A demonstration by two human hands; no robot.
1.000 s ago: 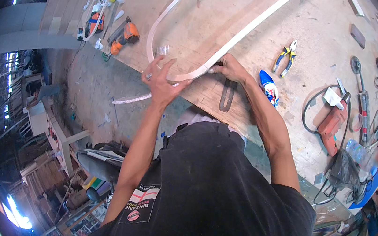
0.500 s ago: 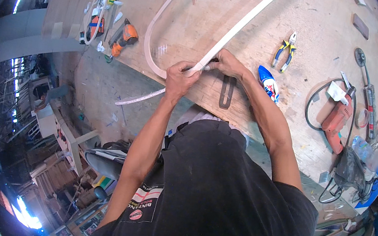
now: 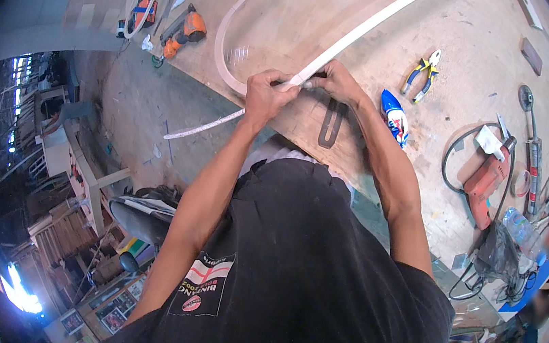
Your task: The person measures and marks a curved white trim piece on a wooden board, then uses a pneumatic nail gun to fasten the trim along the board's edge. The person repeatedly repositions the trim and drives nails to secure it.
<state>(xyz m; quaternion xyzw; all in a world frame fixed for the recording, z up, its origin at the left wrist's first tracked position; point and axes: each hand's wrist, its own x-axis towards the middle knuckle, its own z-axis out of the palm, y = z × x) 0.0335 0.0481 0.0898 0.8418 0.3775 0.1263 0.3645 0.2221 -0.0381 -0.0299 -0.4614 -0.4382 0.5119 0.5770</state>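
Note:
A long, pale, flat strip (image 3: pixel 368 25), bent like a band, crosses the workbench. My left hand (image 3: pixel 269 94) is closed round it near the bench's front edge, its fingers pinching where the straight length meets the curved part. A curved stretch of strip (image 3: pixel 222 48) runs back along the bench to the left of that hand, and a loose tail (image 3: pixel 204 130) sticks out past the edge below it. Just right of the left hand, my right hand (image 3: pixel 339 83) pinches the strip's side, its fingertips partly hidden. Under the right wrist lies a dark slotted metal plate (image 3: pixel 330 123).
Pliers (image 3: pixel 422 74) and a blue-and-white packet (image 3: pixel 394 118) lie right of my right arm. Farther right are a corded red drill (image 3: pixel 488 177), an angle-headed tool (image 3: pixel 531 134) and wooden blocks (image 3: pixel 530 55). An orange cordless tool (image 3: pixel 185 30) lies at the bench's left edge.
The view has turned slightly, shifting the bench items a little. Both hands keep their hold on the strip, and the right hand sits slightly higher in the picture.

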